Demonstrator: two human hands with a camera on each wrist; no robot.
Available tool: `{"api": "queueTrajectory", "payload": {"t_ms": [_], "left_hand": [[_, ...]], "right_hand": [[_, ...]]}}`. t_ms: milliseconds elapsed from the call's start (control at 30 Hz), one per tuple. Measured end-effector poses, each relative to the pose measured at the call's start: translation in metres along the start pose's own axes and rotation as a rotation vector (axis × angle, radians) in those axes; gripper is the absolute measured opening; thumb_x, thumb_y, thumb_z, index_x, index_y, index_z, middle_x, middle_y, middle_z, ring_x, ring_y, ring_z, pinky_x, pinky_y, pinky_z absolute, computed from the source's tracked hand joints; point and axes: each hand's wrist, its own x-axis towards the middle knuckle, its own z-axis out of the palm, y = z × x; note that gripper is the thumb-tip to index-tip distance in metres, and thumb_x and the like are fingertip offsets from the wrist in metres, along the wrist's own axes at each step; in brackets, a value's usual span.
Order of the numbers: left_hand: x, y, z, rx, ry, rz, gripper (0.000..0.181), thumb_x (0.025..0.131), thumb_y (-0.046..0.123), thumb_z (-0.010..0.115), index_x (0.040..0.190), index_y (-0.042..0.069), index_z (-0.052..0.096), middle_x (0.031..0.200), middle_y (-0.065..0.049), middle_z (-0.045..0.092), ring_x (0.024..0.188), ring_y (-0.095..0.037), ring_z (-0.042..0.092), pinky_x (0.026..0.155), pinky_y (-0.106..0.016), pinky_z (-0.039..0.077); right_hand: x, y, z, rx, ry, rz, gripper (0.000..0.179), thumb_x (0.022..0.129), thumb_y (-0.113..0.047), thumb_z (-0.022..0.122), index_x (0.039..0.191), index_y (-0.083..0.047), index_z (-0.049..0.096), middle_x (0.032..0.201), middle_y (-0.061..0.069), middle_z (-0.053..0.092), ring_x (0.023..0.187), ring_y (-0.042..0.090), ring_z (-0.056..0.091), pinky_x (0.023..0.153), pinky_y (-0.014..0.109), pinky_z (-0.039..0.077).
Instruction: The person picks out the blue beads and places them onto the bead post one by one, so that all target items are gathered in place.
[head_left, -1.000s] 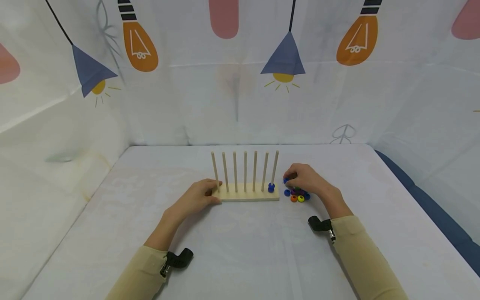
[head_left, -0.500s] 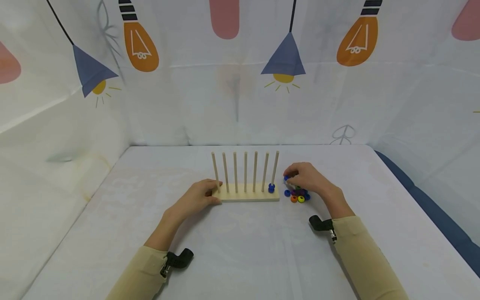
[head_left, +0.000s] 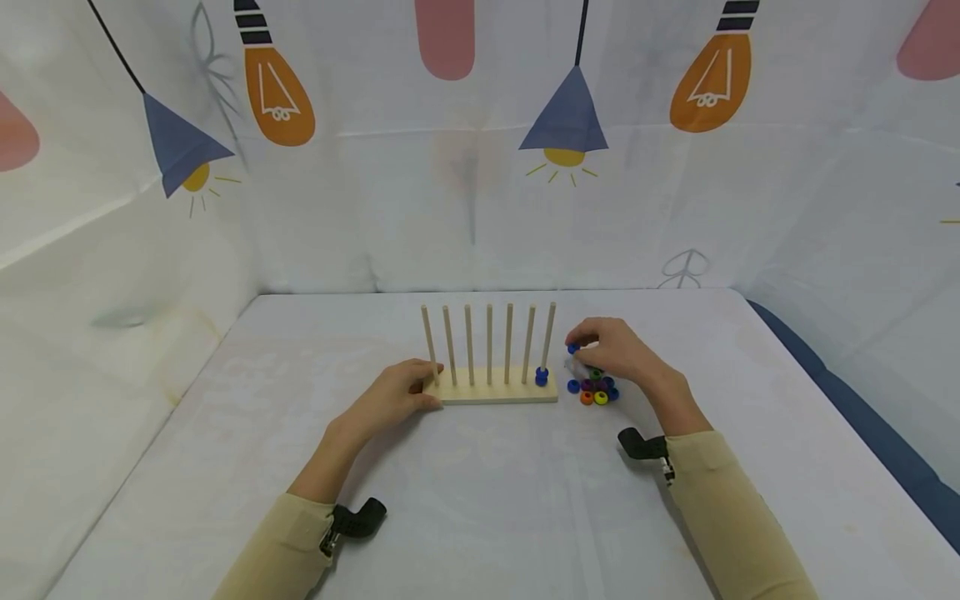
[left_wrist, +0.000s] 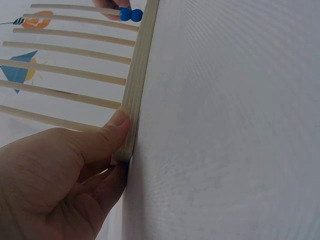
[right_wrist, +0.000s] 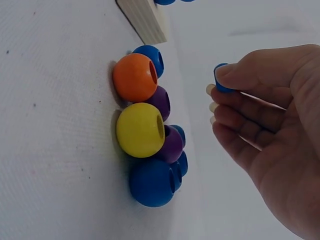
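A pale wooden base [head_left: 495,395] carries a row of several upright pegs, and my left hand [head_left: 393,390] grips its left end, thumb along the front edge in the left wrist view. Two blue beads [left_wrist: 131,14] are stacked low on the rightmost peg. My right hand [head_left: 611,346] pinches a blue bead [right_wrist: 222,77] between thumb and fingertips, raised over the table just right of that peg. Below it lies a small pile of beads: an orange bead [right_wrist: 135,77], a yellow bead [right_wrist: 140,130], purple ones, a green bead [head_left: 596,375] and several blue ones.
The white-covered table [head_left: 480,500] meets a white curtain [head_left: 390,208] printed with lamps and bulbs behind it. Dark blue fabric [head_left: 847,400] shows past the table's right edge.
My right hand has risen slightly with the blue bead, uncovering more of the pile, including the green bead. The left hand and the pegged base stay in place.
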Motion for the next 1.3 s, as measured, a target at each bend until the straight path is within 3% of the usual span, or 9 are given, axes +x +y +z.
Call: {"api": "queueTrajectory", "payload": {"t_ms": [900,1300], "left_hand": [[-0.002,0.002,0.0,-0.043,0.002,-0.019,0.054,0.087,0.02,0.077,0.137,0.011,0.06,0.141,-0.009,0.059,0.131,-0.029,0.054,0.106,-0.046,0.047],[-0.001,-0.001,0.0,-0.032,-0.003,-0.013,0.055,0.088,0.022,0.076,0.139,0.01,0.059,0.143,-0.009,0.058,0.134,-0.03,0.052,0.109,-0.046,0.046]], "right_hand": [[-0.002,-0.012,-0.011,0.061,0.09,-0.079,0.027,0.088,-0.005,0.063,0.114,-0.001,0.07,0.113,0.013,0.069,0.109,0.031,0.062,0.1,0.057,0.049],[-0.006,-0.024,-0.017,0.063,0.148,-0.087,0.024,0.091,-0.007,0.063,0.115,-0.007,0.07,0.115,0.01,0.068,0.111,0.029,0.062,0.104,0.057,0.047]]}}
